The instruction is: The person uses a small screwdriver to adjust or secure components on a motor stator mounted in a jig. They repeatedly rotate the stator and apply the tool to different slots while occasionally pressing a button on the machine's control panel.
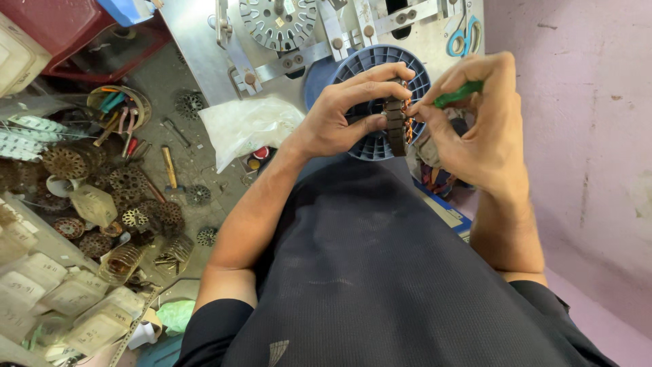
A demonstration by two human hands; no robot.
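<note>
Left hand point(339, 115) closed around a dark ring-shaped motor core point(394, 127) with orange copper windings, held upright in front of the chest. Right hand point(485, 126) pinched shut on a green-handled tool point(456, 94), tip touching the core's windings. Just behind, a blue ribbed plastic disc point(370, 64) against a grey metal winding jig point(285, 41). Crumpled white plastic bag point(244, 126) left of the hands. Scattered metal cores point(129, 197) on the floor, far left.

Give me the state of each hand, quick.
Left hand: closed around a dark ring-shaped motor core, held edge-on.
Right hand: pinching a green-handled tool against the core's copper windings.
</note>
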